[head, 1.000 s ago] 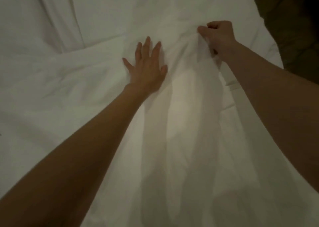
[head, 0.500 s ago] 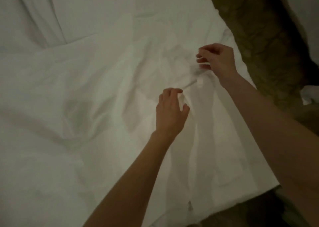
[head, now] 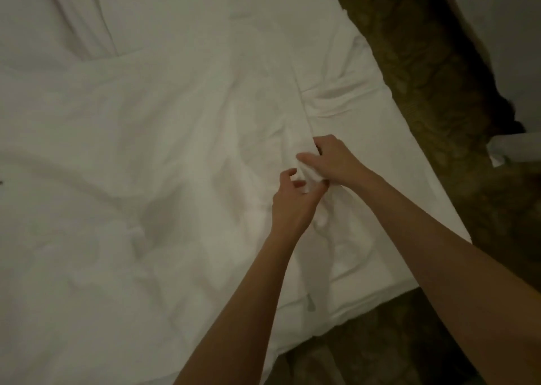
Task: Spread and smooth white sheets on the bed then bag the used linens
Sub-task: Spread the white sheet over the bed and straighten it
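Note:
A white sheet point(head: 146, 165) covers the bed, wrinkled, with long folds running toward the near right corner. My right hand point(head: 333, 160) grips a bunched ridge of the sheet near the bed's right edge, thumb pointing left over the cloth. Just below and left of it, my left hand point(head: 292, 201) has its fingers curled around the same raised fold; how firmly it holds is hard to tell. The two hands nearly touch. A second layer of white cloth point(head: 348, 100) lies creased along the right edge beyond my hands.
Dark patterned carpet point(head: 424, 77) runs along the bed's right side and around the near right corner point(head: 366, 352). A pale object point(head: 515, 147) juts in at the right edge. Another white fold point(head: 79, 18) lies at the far left.
The left hand went from pressing flat on the sheet to curling on a fold. The right hand came nearer and lower, and both hands now meet on the same ridge. More of the bed's corner shows.

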The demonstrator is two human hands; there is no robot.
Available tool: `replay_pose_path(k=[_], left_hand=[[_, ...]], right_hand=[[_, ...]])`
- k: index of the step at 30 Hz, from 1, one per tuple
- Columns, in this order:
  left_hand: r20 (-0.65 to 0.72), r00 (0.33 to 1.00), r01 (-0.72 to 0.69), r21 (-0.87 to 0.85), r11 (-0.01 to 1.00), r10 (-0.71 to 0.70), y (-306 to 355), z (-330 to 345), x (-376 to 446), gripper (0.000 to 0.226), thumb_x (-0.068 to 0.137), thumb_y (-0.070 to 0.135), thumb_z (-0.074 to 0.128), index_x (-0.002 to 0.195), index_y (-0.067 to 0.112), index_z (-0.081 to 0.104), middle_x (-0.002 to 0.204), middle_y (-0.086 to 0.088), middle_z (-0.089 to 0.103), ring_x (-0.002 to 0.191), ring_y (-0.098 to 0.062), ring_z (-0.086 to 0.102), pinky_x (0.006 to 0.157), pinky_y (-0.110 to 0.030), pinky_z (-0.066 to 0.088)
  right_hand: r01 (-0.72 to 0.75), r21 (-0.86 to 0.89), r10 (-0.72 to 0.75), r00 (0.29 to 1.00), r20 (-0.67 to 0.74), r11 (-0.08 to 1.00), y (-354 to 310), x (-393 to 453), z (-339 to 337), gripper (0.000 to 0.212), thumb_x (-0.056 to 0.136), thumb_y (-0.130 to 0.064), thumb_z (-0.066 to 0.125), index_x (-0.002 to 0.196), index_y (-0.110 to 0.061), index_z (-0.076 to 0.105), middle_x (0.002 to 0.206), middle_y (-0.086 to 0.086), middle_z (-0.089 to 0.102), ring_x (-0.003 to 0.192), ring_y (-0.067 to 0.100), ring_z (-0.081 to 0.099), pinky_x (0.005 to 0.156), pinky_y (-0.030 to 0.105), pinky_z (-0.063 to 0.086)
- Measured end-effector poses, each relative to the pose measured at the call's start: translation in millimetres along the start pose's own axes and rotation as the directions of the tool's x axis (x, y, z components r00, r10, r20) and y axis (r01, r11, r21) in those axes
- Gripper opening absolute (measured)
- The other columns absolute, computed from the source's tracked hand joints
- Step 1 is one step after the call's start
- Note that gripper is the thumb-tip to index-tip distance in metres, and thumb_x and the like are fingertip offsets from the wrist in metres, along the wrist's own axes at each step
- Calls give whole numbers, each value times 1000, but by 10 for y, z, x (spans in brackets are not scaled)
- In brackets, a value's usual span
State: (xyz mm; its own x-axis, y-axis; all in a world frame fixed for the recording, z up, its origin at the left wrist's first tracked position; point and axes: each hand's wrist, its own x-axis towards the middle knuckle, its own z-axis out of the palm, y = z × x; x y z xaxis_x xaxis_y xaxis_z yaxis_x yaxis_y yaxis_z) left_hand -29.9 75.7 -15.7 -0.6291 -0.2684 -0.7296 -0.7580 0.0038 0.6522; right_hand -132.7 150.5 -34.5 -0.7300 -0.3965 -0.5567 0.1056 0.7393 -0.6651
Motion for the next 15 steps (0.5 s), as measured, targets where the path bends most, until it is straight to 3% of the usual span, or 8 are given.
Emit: replay_pose_path(k=[2,5,10,12,15], left_hand=[[16,1000,7,-46,999,-6,-3,-95,-74,64,86,41,67,139,23,38,121,5,56,107,-14,57,92,-39,53],[17,1000,12,-168,986,-10,-68,-364,-211,48,83,38,66,124,21,48,113,3,60,100,-16,61,87,-46,56],[-123,992,-28,-275,961,-6,-352,-1059,-483,35,79,26,46,110,17,57,107,-8,66,100,-27,64,90,-50,53],[-180,983,-35,-283,958,-17,-560,-1389,-616,38,81,18,47,116,9,55,110,-12,65,102,-30,63,92,-46,53],[-250,968,-64,-302,951,-15,-933,-1881,-843,20,89,5,47,104,11,57,99,-7,65,87,-22,62,78,-35,51]], right_hand=[[29,21,-30,998,56,999,-211,-73,115,9,94,-23,58,88,-16,59,79,-4,62,65,6,56,57,18,41],[79,68,-86,990,108,995,-545,-173,331,10,97,-23,55,95,-13,57,79,-4,60,62,7,56,59,20,42],[145,108,-160,977,142,983,-1113,-364,971,22,97,-21,52,101,0,56,84,14,61,73,26,60,70,38,50],[176,124,-194,970,148,976,-1348,-453,1303,18,97,-19,51,104,-3,57,87,11,64,73,27,63,64,32,52],[229,134,-250,954,169,964,-1676,-606,1847,14,99,-17,48,109,-14,57,85,-7,62,71,9,60,57,16,44]])
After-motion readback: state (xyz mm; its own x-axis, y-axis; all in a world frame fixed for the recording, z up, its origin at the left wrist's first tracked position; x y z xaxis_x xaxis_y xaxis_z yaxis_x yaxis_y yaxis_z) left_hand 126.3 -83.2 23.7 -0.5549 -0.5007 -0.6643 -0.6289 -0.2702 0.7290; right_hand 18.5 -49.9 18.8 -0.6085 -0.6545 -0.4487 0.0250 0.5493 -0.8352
